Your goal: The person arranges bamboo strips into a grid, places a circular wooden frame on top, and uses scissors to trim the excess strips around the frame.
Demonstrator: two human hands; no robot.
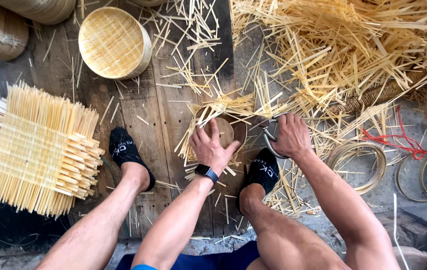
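My left hand (212,147) presses flat on a round brown form (232,131) that lies over a woven bamboo mat (201,117) with loose strip ends sticking out. A dark watch sits on that wrist. My right hand (291,135) grips the handles of large metal shears (269,131), whose blades point toward the mat's right edge. Both hands work on the wooden floor between my two feet in black socks (123,150).
A stack of square woven bamboo mats (36,150) lies at the left. A finished round basket (113,42) stands behind. A big heap of bamboo offcuts (343,50) fills the upper right. Bamboo hoops (358,160) and a red cord (403,142) lie at the right.
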